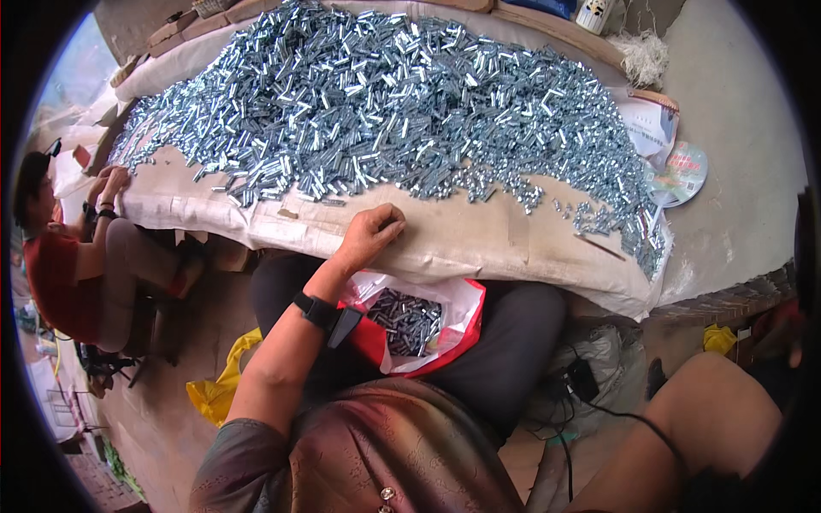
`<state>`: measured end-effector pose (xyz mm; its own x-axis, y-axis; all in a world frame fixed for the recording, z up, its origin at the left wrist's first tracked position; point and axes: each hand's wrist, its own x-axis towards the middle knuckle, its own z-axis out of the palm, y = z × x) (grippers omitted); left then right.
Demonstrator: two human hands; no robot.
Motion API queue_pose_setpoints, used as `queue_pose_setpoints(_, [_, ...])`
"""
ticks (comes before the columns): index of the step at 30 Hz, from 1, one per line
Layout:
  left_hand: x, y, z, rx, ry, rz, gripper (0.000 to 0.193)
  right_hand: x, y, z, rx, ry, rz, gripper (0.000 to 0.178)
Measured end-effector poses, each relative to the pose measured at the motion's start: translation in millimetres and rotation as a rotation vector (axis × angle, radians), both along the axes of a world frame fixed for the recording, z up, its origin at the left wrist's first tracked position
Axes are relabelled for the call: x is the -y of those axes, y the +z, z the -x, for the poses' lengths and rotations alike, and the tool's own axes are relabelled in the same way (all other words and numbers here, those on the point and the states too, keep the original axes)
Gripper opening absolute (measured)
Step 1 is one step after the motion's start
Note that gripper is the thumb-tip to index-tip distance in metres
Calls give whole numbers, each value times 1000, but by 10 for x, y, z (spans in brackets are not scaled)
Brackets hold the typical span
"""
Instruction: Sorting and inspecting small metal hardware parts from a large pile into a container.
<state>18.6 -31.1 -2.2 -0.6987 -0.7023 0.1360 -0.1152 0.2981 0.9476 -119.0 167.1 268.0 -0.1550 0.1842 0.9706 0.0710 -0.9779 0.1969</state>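
Observation:
My left hand [372, 235] is over the near edge of the cloth-covered table [470, 235], its fingers curled in; whatever they may hold is hidden. A wristband with a dark device [329, 318] is on that forearm. Beyond the hand spreads a big heap of short, shiny metal tubes [385, 103], thinning to scattered pieces toward me. Between my legs rests a red bag with a white lining [466, 312], mouth open, holding similar darker metal pieces [406, 323]. My right hand does not show.
At the left a person in red [64, 274] sits with both hands at the table edge. A bare knee [710, 393] is close at the lower right, near a black cable [629, 415]. Yellow plastic [218, 389] lies left of my leg. A round card [680, 173] is beside the heap.

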Motion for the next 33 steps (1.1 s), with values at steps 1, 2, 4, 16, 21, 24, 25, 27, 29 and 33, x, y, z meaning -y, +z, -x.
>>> queue_pose_setpoints(1, [26, 0, 1, -1, 10, 6, 9, -9, 5, 28, 4, -2, 8, 28])
queue_pose_setpoints(2, [52, -24, -7, 6, 6, 30, 9, -24, 10, 53, 7, -4, 16, 27])
queue_pose_setpoints(4, [20, -42, -40, 18, -3, 16, 9, -53, 5, 78, 16, -19, 28, 27])
queue_pose_setpoints(16, [7, -14, 48, 4, 38, 207, 8, -60, -41, 144, 74, -91, 97, 24])
queue_pose_setpoints(21, [-17, 5, -23, 52, 26, 232, 12, -106, 10, 199, 76, -151, 134, 22])
queue_pose_setpoints(24, [-79, -13, -45, 75, 47, 240, 11, -133, 59, 296, 51, -191, 183, 22])
queue_pose_setpoints(25, [-88, 54, -28, 69, 42, 209, 10, -163, 72, 318, 50, -201, 187, 21])
queue_pose_setpoints(27, [-155, 26, -64, 77, 41, 207, 10, -233, 79, 359, 50, -223, 190, 21])
queue_pose_setpoints(29, [-179, 8, -74, 94, 43, 197, 10, -265, 96, 381, 58, -242, 183, 20])
queue_pose_setpoints(33, [-48, -119, -16, 127, 69, 365, 15, -332, 127, 253, 107, -267, 84, 19])
